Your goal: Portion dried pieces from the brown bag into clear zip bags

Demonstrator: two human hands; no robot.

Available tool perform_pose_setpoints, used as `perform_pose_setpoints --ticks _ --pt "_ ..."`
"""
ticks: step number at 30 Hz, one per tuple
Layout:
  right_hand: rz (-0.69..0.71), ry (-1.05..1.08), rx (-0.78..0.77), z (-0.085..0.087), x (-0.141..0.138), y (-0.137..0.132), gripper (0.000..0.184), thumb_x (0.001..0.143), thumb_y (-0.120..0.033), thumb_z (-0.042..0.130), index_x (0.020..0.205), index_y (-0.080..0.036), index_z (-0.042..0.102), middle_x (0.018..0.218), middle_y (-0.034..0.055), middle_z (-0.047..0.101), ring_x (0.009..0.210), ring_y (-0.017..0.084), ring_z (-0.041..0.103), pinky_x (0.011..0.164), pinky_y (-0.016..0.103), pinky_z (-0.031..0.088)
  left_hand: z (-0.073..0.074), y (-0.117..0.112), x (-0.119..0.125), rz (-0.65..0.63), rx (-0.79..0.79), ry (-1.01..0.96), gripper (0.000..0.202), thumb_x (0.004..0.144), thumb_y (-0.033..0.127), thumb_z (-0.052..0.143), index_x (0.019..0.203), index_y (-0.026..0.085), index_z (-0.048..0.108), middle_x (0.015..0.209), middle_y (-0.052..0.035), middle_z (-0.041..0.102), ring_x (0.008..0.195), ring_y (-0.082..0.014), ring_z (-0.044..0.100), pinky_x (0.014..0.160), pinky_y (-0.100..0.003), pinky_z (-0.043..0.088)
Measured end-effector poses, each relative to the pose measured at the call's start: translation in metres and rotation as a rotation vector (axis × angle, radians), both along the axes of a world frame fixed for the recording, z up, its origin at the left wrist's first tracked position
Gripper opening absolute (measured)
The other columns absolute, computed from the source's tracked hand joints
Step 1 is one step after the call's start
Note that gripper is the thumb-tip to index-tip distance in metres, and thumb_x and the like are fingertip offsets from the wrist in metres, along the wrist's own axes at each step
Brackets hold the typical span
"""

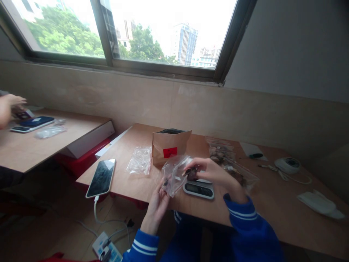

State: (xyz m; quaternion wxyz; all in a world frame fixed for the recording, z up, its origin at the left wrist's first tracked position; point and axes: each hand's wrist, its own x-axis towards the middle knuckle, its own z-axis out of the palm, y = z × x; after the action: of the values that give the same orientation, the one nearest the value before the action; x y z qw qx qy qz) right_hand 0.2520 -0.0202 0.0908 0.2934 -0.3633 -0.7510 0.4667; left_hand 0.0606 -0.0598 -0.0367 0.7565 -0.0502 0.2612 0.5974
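Note:
My left hand (160, 200) is closed on the lower edge of a clear plastic zip bag (173, 178), held above the table's front edge. Pinched in my right hand (209, 169) are dark brown dried pieces (192, 173), close to the bag's opening; their exact kind is unclear. Just below that hand lies a small white digital scale (198, 190) with a dark display. Directly behind the bag stands an open brown paper pouch (169, 145) with a red label. A pile of empty clear bags (139, 160) lies to its left.
Filled clear bags (220, 151) of brown pieces lie at the right, near a white camera-like device (287, 165) with a cable. A charging phone (101, 178) sits at the left edge, above a power strip (106, 248). Another person's hand (11, 107) is over the neighbouring table (81, 136).

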Motion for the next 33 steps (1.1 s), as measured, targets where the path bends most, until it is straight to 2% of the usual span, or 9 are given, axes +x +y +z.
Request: perform_pose_setpoints --ticks 2,4,7,12,15,18,24,29,33 --pt "-0.059 0.103 0.074 0.022 0.000 0.010 0.022 0.076 -0.024 0.069 0.097 -0.017 0.071 0.094 0.0062 0.071 0.082 0.018 0.066 0.072 0.029 0.054 -0.004 -0.002 -0.002 0.001 -0.052 0.018 0.033 0.094 0.007 0.038 0.121 0.008 0.057 0.087 -0.0108 0.074 0.078 -0.0142 0.072 0.078 -0.022 0.058" --pt "-0.233 0.174 0.275 0.037 -0.009 0.030 0.021 0.077 -0.024 0.068 0.097 -0.018 0.070 0.096 0.0061 0.071 0.084 0.018 0.066 0.073 0.030 0.053 -0.006 -0.004 -0.003 0.012 -0.086 0.040 0.030 0.093 0.008 0.041 0.117 0.007 0.059 0.088 -0.0121 0.074 0.078 -0.0151 0.072 0.077 -0.022 0.058" --pt "-0.423 0.095 0.613 0.044 -0.034 0.070 0.017 0.080 -0.017 0.061 0.094 -0.019 0.070 0.096 0.0047 0.068 0.085 0.017 0.064 0.075 0.030 0.051 -0.006 -0.005 -0.004 0.025 -0.099 0.060 0.026 0.092 0.008 0.044 0.111 0.005 0.062 0.090 -0.0135 0.073 0.079 -0.0160 0.072 0.076 -0.024 0.059" --pt "-0.308 -0.141 0.858 0.036 -0.067 0.109 0.026 0.083 -0.005 0.053 0.095 -0.021 0.070 0.094 0.0046 0.064 0.094 0.019 0.059 0.087 0.031 0.047 -0.002 -0.006 -0.002 -0.002 -0.105 0.059 0.025 0.092 0.009 0.046 0.111 0.007 0.062 0.092 -0.0125 0.073 0.074 -0.0138 0.071 0.070 -0.021 0.059" --pt "-0.235 -0.252 0.877 0.033 -0.070 0.113 0.029 0.085 -0.005 0.051 0.100 -0.020 0.070 0.095 0.0063 0.066 0.096 0.021 0.058 0.089 0.033 0.047 -0.003 -0.007 0.000 -0.010 -0.100 0.055 0.023 0.091 0.009 0.047 0.108 0.008 0.063 0.090 -0.0114 0.072 0.072 -0.0127 0.070 0.071 -0.020 0.059" --pt "-0.177 -0.232 0.856 0.031 -0.066 0.114 0.030 0.085 -0.004 0.050 0.102 -0.019 0.071 0.095 0.0065 0.068 0.095 0.020 0.060 0.088 0.033 0.048 -0.003 -0.006 0.001 -0.003 -0.108 0.069 0.020 0.091 0.009 0.048 0.103 0.007 0.064 0.090 -0.0116 0.072 0.073 -0.0129 0.070 0.074 -0.021 0.058" --pt "-0.087 -0.141 0.681 0.030 -0.056 0.103 0.030 0.087 -0.010 0.048 0.103 -0.020 0.071 0.102 0.0050 0.071 0.093 0.017 0.065 0.086 0.030 0.050 -0.004 -0.005 -0.003 0.007 -0.086 0.067 0.021 0.091 0.011 0.047 0.103 0.007 0.064 0.091 -0.0122 0.072 0.077 -0.0138 0.071 0.076 -0.022 0.058" --pt "-0.081 -0.287 0.604 0.037 -0.058 0.090 0.032 0.087 -0.010 0.044 0.106 -0.014 0.070 0.114 0.0104 0.068 0.105 0.021 0.062 0.096 0.035 0.046 -0.007 -0.006 -0.004 0.039 -0.073 0.070 0.021 0.092 0.010 0.047 0.103 0.007 0.064 0.091 -0.0117 0.073 0.078 -0.0145 0.071 0.077 -0.024 0.058" --pt "-0.215 -0.107 0.647 0.035 -0.053 0.072 0.030 0.089 -0.020 0.048 0.113 -0.019 0.065 0.114 0.0079 0.067 0.105 0.021 0.060 0.095 0.035 0.046 0.000 -0.007 -0.003 0.015 -0.054 0.050 0.021 0.091 0.010 0.048 0.105 0.009 0.064 0.094 -0.0101 0.073 0.078 -0.0130 0.071 0.074 -0.021 0.059"
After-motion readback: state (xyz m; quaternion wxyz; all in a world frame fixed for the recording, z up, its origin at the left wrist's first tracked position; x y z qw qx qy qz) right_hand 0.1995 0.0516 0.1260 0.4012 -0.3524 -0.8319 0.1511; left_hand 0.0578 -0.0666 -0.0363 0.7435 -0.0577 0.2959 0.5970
